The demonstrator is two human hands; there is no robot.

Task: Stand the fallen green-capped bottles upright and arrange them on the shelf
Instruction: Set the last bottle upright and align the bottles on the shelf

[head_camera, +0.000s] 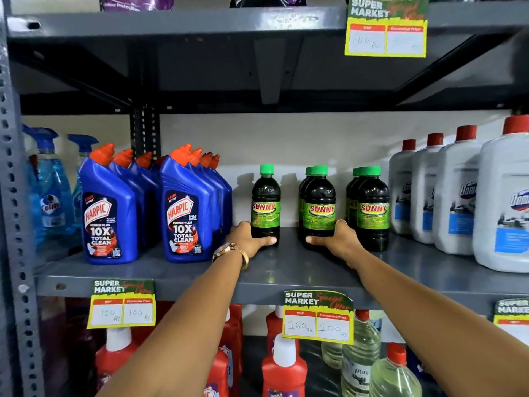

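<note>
Several dark green-capped bottles labelled SUNNY stand upright on the grey middle shelf (286,270). My left hand (248,237) grips the base of the single left bottle (265,202). My right hand (337,239) grips the base of the front middle bottle (319,204), which has another bottle right behind it. A further row of such bottles (372,207) stands to the right, untouched. None of the green-capped bottles lies on its side in this view. A watch sits on my left wrist.
Blue Harpic bottles (186,207) stand in rows left of the green-capped ones, with blue spray bottles (48,190) further left. White red-capped jugs (458,190) fill the right. Price tags (317,316) hang on the shelf edge. Red and clear bottles stand on the shelf below.
</note>
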